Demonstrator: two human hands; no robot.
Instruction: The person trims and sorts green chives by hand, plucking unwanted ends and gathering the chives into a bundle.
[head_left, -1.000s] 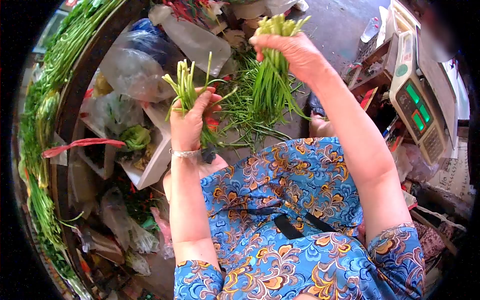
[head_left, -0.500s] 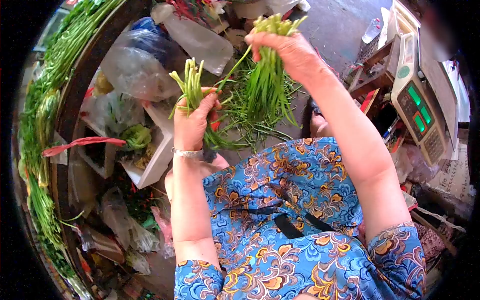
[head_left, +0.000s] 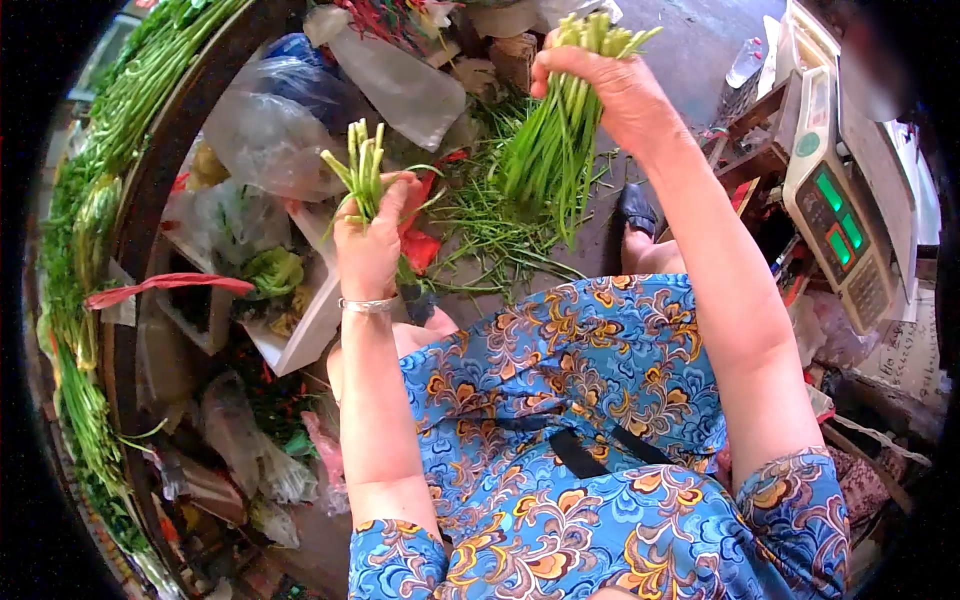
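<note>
Along the far left edge, a curved ledge holds long leafy greens (head_left: 90,250) lying in a thick row. A red strip (head_left: 170,288) crosses the ledge's dark rim. Right of it are crumpled clear plastic bags (head_left: 265,140), a pale green leaf (head_left: 273,273) and a white box (head_left: 298,340).

Next comes the person's left hand (head_left: 372,245), with a bracelet (head_left: 367,305) at the wrist. Its fingers and thumb pinch a small bunch of green stems (head_left: 364,172), pale ends up and fanned slightly apart. Something red (head_left: 420,238) is just beside these fingers; whether they touch it cannot be told.

Loose green stalks (head_left: 490,250) are strewn on the floor between the two hands. Below, a blue dress (head_left: 560,400) with swirling flowers covers the person's lap.

Farther right and higher, the right hand (head_left: 612,88) wraps a fuller bunch of green stalks (head_left: 550,145), gripped just under its pale ends, the green lengths hanging down. Some of its fingers are hidden behind the stalks.

A dark shoe (head_left: 637,210) shows beneath the right forearm. At far right stands a scale (head_left: 835,200) with lit green displays, above cardboard (head_left: 902,350) bearing handwriting.
</note>
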